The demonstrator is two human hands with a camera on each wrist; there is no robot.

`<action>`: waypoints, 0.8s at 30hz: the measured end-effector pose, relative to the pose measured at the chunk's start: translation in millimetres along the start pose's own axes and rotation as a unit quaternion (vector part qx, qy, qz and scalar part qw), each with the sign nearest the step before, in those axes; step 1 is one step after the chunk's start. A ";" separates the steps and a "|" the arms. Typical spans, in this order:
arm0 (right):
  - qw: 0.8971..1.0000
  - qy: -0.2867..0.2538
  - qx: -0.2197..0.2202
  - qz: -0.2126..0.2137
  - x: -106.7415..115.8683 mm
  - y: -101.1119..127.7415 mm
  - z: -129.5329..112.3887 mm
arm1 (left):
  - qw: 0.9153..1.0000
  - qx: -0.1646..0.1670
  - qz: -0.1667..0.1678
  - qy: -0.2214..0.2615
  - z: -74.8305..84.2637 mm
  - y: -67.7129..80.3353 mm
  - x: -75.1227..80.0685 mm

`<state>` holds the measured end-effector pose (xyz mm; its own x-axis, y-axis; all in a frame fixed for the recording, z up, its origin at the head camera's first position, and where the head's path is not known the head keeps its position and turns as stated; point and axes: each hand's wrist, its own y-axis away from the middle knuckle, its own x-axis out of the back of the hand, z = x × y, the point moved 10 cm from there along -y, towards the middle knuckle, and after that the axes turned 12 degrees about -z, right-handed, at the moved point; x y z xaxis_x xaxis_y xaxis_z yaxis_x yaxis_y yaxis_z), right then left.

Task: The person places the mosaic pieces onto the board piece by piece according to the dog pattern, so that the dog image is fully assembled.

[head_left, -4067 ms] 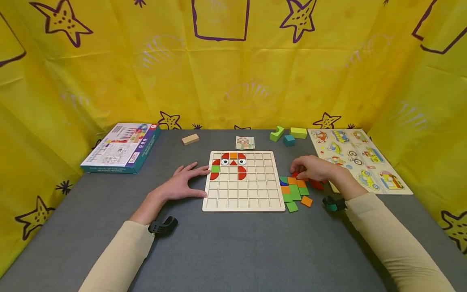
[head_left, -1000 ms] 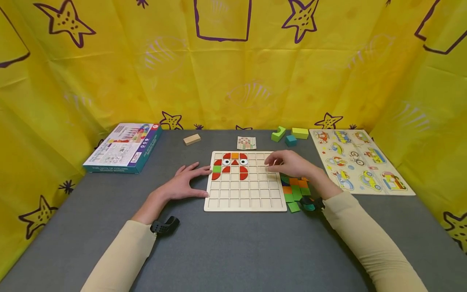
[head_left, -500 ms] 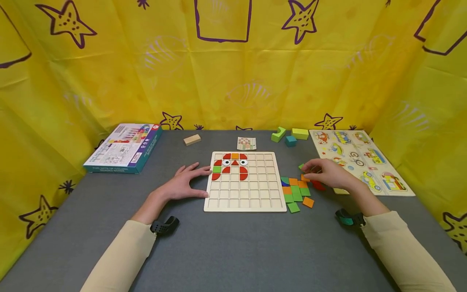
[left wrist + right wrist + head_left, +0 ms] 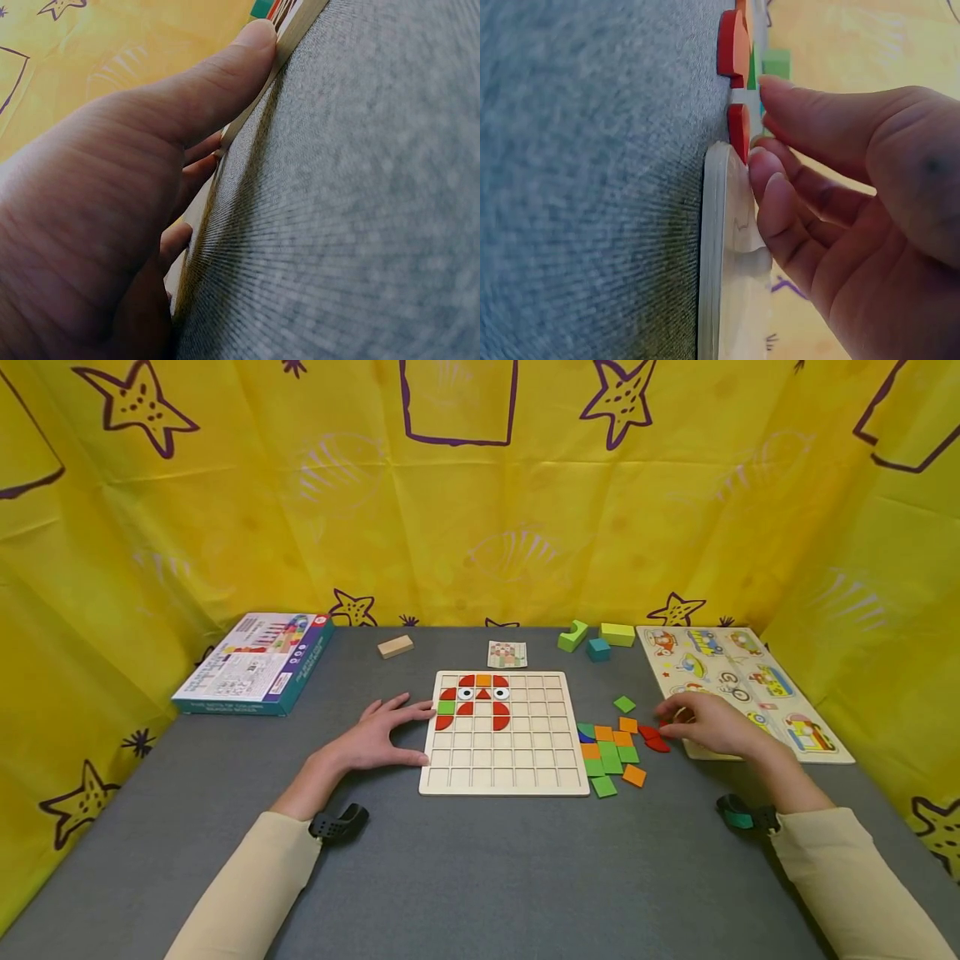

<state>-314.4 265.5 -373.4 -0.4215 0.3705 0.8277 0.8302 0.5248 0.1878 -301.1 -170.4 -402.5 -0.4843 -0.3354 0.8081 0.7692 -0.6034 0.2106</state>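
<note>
The grid board [image 4: 504, 752] lies flat in the middle of the table [image 4: 465, 877]. Left of the board, the left hand [image 4: 375, 739] rests on the table, its fingers [image 4: 412, 712] against the board's left edge. Far left of the board lies a box [image 4: 251, 664]. Behind the board sit a small card [image 4: 507, 653], a wooden block [image 4: 394, 646] and three foam blocks [image 4: 595, 638]. Right of the board lies a cluster of loose tiles [image 4: 611, 747]; beyond them the right hand [image 4: 712, 725] rests at the near edge of the picture puzzle [image 4: 742, 689], far right of the board.
</note>
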 end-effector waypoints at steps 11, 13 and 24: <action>0.999 0.037 0.005 -0.017 -1.6 -2.7 -7.4 | 1.000 -0.003 -0.001 -0.003 0.7 -0.9 0.7; 0.999 0.030 0.006 -0.021 -3.9 -2.8 -8.0 | 1.000 -0.004 -0.001 -0.002 0.7 -1.4 1.0; 1.000 -0.010 0.020 0.012 -1.5 -2.5 -21.4 | 1.000 -0.004 0.000 -0.003 0.7 -0.5 -0.6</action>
<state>-308.1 247.2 -363.7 -0.4089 0.3987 0.8209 0.8253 0.5454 0.1463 -301.0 -169.4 -402.7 -0.4809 -0.3311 0.8118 0.7665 -0.6083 0.2060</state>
